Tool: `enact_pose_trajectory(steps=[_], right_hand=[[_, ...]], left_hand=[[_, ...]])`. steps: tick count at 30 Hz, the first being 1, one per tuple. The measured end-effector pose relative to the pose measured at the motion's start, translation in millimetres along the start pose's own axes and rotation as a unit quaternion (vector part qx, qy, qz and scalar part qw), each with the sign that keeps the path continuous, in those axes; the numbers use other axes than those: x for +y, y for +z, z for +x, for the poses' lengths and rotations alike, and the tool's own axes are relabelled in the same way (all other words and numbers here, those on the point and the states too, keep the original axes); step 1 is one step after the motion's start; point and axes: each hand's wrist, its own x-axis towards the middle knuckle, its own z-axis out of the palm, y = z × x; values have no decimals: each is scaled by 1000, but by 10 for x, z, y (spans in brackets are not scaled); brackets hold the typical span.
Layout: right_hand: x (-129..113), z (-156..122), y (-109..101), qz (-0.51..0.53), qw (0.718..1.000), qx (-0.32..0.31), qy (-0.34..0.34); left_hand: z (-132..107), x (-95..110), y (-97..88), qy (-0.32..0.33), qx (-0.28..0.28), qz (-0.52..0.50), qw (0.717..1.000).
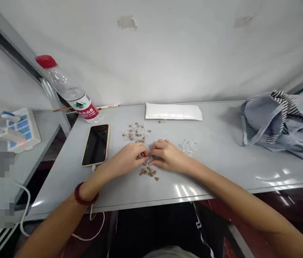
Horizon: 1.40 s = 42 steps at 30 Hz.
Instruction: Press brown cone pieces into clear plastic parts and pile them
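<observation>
Brown pieces (pixel 151 174) scattered on table (pixel 210 150). Just beyond them, left hand (pixel 132 154) and right hand (pixel 167 154) are curled nearly closed; any item held cannot be told. White pouch (pixel 173 111) placed beyond pieces, red-capped bottle (pixel 73 94) far left, fabric bag (pixel 302 132) far right; contents not discernible.
</observation>
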Motion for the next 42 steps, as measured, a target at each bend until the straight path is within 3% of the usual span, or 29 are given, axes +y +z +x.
enact_pose_trajectory(steps=[14,24,30,36,42], right_hand=[[44,-15,18,23,999,43,4],[73,-17,97,-8,998,60,1],[81,-45,51,-4,998,67,-2],[53,-48,19,2,999,34,8],[98,-59,13,39,998,37,15]], left_hand=[[-4,12,22,-4,12,-82,997],[17,35,142,-4,62,-62,996],[-9,79,155,0,58,-24,998],[-13,72,174,-6,54,-8,998],[-1,58,189,7,68,-30,997]])
